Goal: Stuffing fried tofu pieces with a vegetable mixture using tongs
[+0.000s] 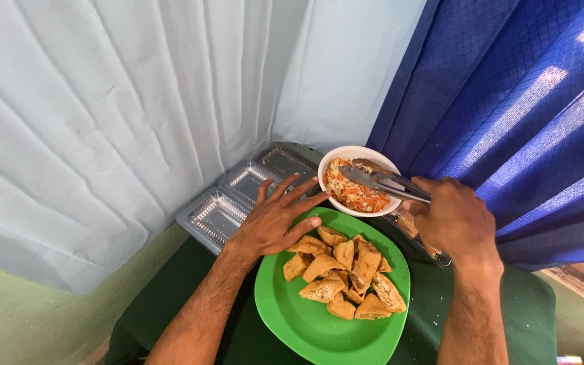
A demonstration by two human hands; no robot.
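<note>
My right hand (pixel 457 220) grips metal tongs (pixel 381 182) whose tips reach into a white bowl (pixel 363 153) of shredded carrot and cabbage filling (pixel 354 193). My left hand (pixel 278 217) lies flat with fingers spread, touching the far rim of a green plate (pixel 305 324) and the bowl's near side. Several golden fried tofu triangles (pixel 346 274) are piled on the green plate, just below both hands.
A clear plastic tray with three compartments (pixel 234 196) sits at the back left on the dark green tablecloth (pixel 522 304). A pale sheet hangs behind on the left and a blue curtain (pixel 508 101) on the right. Another utensil (pixel 420 236) lies under my right hand.
</note>
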